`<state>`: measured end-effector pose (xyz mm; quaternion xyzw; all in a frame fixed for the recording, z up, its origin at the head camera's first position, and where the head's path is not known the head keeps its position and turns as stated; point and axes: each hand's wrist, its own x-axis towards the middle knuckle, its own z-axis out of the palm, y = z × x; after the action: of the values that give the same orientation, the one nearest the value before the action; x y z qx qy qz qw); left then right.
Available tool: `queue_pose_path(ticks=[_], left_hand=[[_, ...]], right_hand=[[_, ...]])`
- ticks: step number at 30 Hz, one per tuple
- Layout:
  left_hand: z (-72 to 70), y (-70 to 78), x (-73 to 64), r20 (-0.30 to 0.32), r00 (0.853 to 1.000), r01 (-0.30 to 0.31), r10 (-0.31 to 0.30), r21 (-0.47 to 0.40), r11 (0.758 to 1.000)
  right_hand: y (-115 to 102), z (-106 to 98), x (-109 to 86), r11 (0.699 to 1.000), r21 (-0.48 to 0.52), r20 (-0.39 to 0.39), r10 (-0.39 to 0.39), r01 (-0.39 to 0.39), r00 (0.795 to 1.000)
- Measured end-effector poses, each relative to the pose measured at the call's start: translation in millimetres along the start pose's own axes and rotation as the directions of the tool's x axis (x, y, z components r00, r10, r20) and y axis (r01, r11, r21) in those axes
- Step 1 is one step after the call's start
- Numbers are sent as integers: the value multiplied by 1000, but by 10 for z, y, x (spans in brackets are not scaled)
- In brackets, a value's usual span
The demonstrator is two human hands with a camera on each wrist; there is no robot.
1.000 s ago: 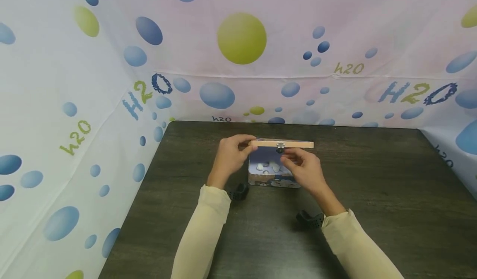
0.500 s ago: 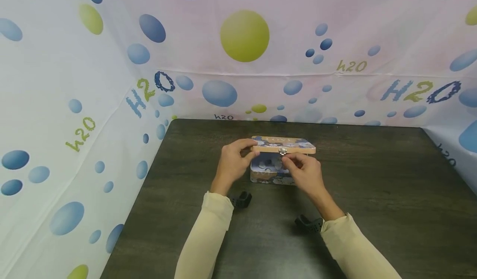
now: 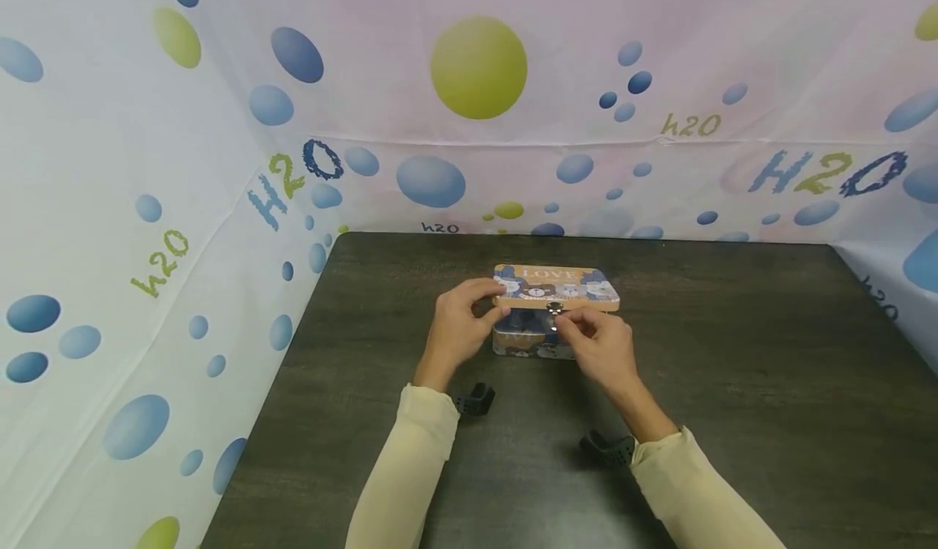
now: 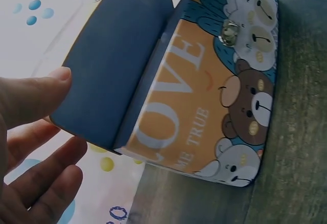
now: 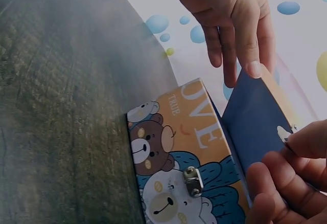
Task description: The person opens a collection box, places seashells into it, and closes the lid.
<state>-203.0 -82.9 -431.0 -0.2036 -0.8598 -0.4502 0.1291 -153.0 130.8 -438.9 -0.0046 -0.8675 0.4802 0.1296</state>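
Observation:
A tin box [image 5: 181, 127] with LOVE lettering and cartoon bears stands on the table, its hinged lid [image 3: 557, 282] partly raised. The lid's dark blue inside shows in both wrist views. At the lid's left edge, my left hand [image 3: 456, 325] pinches it between thumb and fingers. My right hand [image 3: 604, 344] pinches the small metal latch [image 5: 283, 133] at the middle of the lid's front edge. Below, a metal catch [image 4: 229, 32] is fixed to the box's front wall. In the head view the right fingers hide part of that wall, and the inside lies in shade.
The dark wood-grain table [image 3: 733, 386] reaches back to a white backdrop [image 3: 352, 68] printed with blue and green bubbles and H2O lettering. Black wrist mounts [image 3: 476, 400] stick out near both cream sleeves [image 3: 410, 459].
The lid has swung down from edge-on, so its printed top now shows and the opening is narrower. Both hands have come down with it, the right fingers now on the latch.

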Motion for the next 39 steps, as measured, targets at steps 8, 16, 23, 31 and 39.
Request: queue_pose_path(ticks=[8,16,23,31,39], left_hand=[[42,-42,-70,17,999,38,-39,33,999],[73,-83,-128,18,1000,20,-20,7,1000],[103,-109,-173,11,999,46,-46,-2,999],[163,-135,-246,-45,996,81,-81,-8,997],[232,-114,-258,-58,974,218,-219,-22,976]], right_hand=[[48,13,-60,1000,-15,3,25,-25,1000],[76,31,-115,998,-16,29,69,-69,997],[141,69,-166,996,-15,41,85,-85,996],[215,127,-217,995,15,52,99,-100,994],[266,157,-243,994,8,48,112,-113,993]])
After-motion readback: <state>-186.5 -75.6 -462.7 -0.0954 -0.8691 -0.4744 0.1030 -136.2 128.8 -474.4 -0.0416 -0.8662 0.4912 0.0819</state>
